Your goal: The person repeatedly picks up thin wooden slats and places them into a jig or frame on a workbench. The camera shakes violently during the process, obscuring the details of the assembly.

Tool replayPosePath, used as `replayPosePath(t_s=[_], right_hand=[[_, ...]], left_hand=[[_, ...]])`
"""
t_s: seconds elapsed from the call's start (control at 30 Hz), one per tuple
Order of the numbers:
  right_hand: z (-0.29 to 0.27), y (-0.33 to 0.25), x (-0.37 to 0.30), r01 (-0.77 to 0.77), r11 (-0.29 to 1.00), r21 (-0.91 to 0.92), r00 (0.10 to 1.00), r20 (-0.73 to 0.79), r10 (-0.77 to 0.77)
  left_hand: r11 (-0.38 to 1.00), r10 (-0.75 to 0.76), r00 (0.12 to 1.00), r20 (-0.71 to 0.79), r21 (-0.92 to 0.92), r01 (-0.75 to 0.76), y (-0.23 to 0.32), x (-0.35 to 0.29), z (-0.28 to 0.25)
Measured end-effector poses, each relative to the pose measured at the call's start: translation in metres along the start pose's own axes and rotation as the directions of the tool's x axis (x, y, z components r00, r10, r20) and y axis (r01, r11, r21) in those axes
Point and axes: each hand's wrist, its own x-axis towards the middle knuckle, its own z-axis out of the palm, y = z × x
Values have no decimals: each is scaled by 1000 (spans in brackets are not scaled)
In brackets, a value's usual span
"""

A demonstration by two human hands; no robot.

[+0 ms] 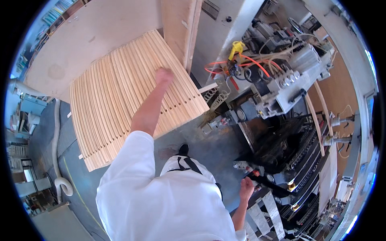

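Observation:
A wide stack of pale wooden slats (120, 80) lies side by side at the upper left, each with a small dark hole near its close end. My left hand (164, 75) is over the right part of these slats, at or just above their surface. It is slightly blurred, and its fingers cannot be made out. Low on the right, my right hand (246, 188) hangs beside my body with its fingers curled in and nothing visible in them. Dark machinery (281, 160) is close by it, apart from the hand as far as I can see.
A pale wooden board (120, 20) stands behind the slats, with an upright panel (179, 32) at their right. A metal machine (289, 84) with orange hoses and a yellow air gun (237, 48) fills the right. A ribbed hose (56, 148) runs along the left floor.

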Motion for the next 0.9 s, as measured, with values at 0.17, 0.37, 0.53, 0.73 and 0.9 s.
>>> replayPosePath(t_s=[0.17,0.37,0.53,0.73,0.9], right_hand=[[-8,6,-15,144,981,-128,989,0,-145],[-34,37,-67,-102,992,70,991,-81,108],[-70,42,-124,-101,993,-67,977,-195,86],[-142,56,-206,-126,988,-94,886,-458,69],[-178,82,-300,-196,980,27,526,-841,128]], left_hand=[[885,453,863,-223,-2,-465,-31,-61,15],[536,808,565,166,189,-822,-9,-238,31],[247,968,244,-61,45,-968,-50,-177,92],[135,973,181,140,288,-948,-72,-128,93],[122,951,186,246,253,-960,-42,-142,74]])
